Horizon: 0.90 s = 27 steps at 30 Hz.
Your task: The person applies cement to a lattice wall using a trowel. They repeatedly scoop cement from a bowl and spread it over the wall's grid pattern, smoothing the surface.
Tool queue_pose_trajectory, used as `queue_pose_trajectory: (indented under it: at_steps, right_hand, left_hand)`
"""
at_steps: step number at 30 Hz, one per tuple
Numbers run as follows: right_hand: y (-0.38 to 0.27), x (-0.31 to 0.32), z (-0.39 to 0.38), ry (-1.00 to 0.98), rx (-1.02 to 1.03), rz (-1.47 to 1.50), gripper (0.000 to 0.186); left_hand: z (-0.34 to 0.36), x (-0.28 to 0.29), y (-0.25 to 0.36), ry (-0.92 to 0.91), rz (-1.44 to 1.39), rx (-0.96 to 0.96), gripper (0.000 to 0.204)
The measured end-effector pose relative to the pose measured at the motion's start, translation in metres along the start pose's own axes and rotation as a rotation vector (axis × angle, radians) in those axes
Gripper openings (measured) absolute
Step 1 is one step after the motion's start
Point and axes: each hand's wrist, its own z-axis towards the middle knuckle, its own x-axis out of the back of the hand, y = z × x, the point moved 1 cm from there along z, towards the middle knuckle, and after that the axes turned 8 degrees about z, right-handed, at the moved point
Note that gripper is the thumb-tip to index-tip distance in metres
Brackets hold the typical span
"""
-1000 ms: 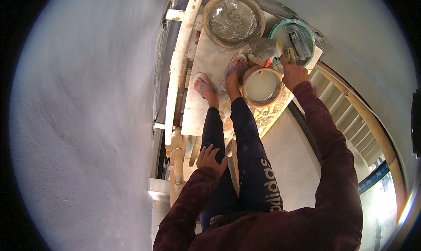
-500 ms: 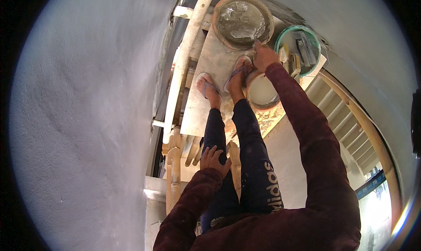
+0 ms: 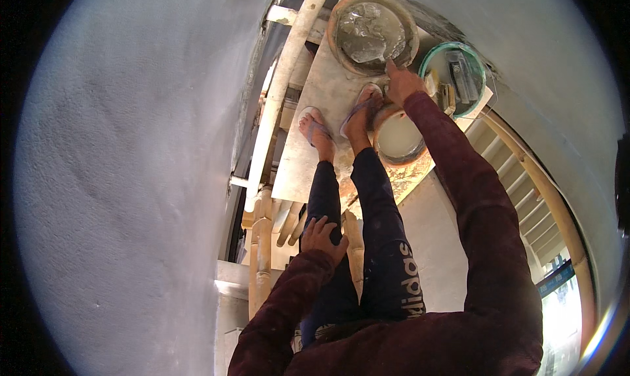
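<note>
My right hand (image 3: 403,82) has curled fingers at the lower rim of a clay basin (image 3: 338,38) of wet grey mixture; what it grips is hidden. Below it a smaller round pot (image 3: 397,136) holds milky liquid. Beside it a green bucket (image 3: 425,71) contains cloudy water and a grey, elongated object (image 3: 463,79), with small tools (image 3: 447,99) at its near side. My left hand (image 3: 323,240) rests with fingers apart on my left leg.
My sandalled feet (image 3: 316,130) stand on a pale, stained board (image 3: 295,176). Bamboo and pale poles (image 3: 289,51) run along the left beside a white wall (image 3: 131,179). At right are a curved railing (image 3: 558,205) with slats and another pale wall.
My right hand has moved up and left from beside the green bucket to the clay basin. The grey trowel with red on it that lay there no longer shows in that spot.
</note>
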Motion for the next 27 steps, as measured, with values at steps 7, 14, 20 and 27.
queue_pose_trajectory:
  at_steps: [7, 14, 20, 27]
  right_hand:
    - [0.035, 0.021, -0.024, 0.21, 0.001, -0.22, 0.047]
    - [0.058, 0.029, 0.007, 0.338, 0.16, -0.422, 0.037]
    - [0.044, 0.021, 0.01, 0.346, 0.147, -0.383, 0.04]
    - [0.034, 0.008, 0.011, 0.191, 0.001, -0.279, 0.049]
  left_hand:
    - [0.001, -0.003, -0.007, 0.032, -0.017, 0.009, 0.049]
    - [0.001, 0.007, -0.005, 0.028, 0.003, -0.001, 0.048]
    - [0.002, 0.006, -0.006, 0.058, -0.021, -0.006, 0.046]
    - [0.003, 0.006, -0.004, 0.022, -0.01, 0.002, 0.047]
